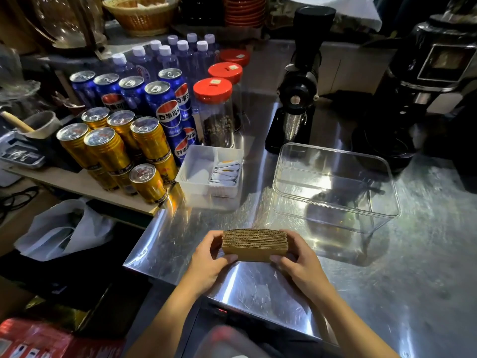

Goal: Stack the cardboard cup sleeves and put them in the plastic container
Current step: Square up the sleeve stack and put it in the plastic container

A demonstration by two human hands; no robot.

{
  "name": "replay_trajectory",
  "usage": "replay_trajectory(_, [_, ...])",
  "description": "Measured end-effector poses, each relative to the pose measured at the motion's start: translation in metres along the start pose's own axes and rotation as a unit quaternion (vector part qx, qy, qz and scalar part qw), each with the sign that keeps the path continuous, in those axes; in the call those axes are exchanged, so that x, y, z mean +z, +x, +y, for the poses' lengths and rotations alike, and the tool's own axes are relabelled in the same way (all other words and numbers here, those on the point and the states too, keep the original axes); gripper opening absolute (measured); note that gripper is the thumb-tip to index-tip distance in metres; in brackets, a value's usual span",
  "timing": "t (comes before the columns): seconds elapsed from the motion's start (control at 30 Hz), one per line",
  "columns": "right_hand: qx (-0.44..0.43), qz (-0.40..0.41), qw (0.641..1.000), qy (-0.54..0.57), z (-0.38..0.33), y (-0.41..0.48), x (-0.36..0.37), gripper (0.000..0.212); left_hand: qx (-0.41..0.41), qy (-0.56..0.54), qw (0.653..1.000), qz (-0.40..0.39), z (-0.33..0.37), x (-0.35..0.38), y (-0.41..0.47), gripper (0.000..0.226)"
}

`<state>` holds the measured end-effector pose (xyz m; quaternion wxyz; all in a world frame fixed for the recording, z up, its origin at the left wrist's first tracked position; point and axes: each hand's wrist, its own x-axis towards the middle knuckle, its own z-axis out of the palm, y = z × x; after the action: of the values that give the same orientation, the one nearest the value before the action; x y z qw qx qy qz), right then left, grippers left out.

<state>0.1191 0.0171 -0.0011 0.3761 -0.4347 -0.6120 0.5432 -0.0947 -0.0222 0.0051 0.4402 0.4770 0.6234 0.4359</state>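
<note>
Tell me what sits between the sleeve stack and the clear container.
Nothing: in the head view only bare steel counter lies between the stack of sleeves and the clear container.

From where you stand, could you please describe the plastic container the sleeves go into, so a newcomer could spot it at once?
Start at the steel counter and find the black coffee grinder at its back. The plastic container sits just in front of it, beyond the stack of cardboard sleeves. Unlike the smaller frosted white tray of sachets to its left, it is fully clear, larger and empty.
</note>
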Motion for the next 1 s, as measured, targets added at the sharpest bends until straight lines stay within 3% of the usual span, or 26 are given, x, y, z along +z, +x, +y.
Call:
replay_trajectory(0.13, [0.002, 0.025, 1.000, 0.014, -0.001, -0.001, 0.000, 0.045, -0.016, -0.020, 1.000, 0.010, 0.000, -0.002, 0.002, 0.039])
replay_trajectory(0.23, [-0.013, 0.067, 0.997, 0.032, -0.009, 0.002, -0.002, 0.049, -0.025, -0.044, 0.999, 0.020, 0.010, -0.001, 0.007, 0.040])
replay_trajectory(0.4, [-0.053, 0.118, 0.990, 0.065, -0.046, 0.017, -0.022, 0.049, 0.024, -0.115, 0.993, -0.008, 0.058, 0.006, 0.026, 0.038])
replay_trajectory(0.67, [-0.086, 0.182, 0.973, 0.109, -0.102, 0.051, -0.073, 0.032, 0.080, -0.189, 0.977, -0.051, 0.135, 0.038, 0.081, 0.028])
replay_trajectory(0.83, [-0.037, 0.230, 0.966, 0.113, -0.112, 0.074, -0.104, 0.031, 0.037, -0.202, 0.976, -0.068, 0.158, 0.066, 0.117, 0.027])
replay_trajectory(1.0, [0.076, 0.244, 0.962, 0.094, -0.102, 0.098, -0.130, 0.024, -0.042, -0.110, 0.990, -0.077, 0.163, 0.102, 0.151, 0.018])
